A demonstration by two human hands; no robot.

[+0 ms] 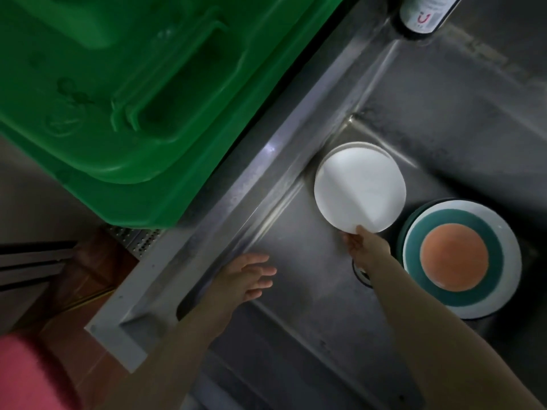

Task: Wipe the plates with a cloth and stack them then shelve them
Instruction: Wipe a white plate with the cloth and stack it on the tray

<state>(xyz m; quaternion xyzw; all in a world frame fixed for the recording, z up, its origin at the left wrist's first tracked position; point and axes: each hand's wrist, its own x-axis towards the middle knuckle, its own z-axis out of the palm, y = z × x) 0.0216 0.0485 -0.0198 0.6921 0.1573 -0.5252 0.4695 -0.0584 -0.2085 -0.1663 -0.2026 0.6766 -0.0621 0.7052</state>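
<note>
A white plate (pixel 359 189) is tilted up inside the steel sink (pixel 296 261), over a small stack of white plates (pixel 352 147) in the sink's far corner. My right hand (pixel 365 247) pinches the near rim of the tilted plate. To its right lies a stack of plates (pixel 461 258) topped by a white one with a teal ring and orange centre. My left hand (pixel 245 276) hovers over the sink's left side, fingers spread, holding nothing. No cloth is in view.
A large green plastic bin lid (pixel 118 84) fills the upper left beside the sink's rim. A bottle (pixel 426 13) stands at the sink's far edge. The drain (pixel 362 273) shows under my right wrist. Reddish floor tiles (pixel 88 270) lie at lower left.
</note>
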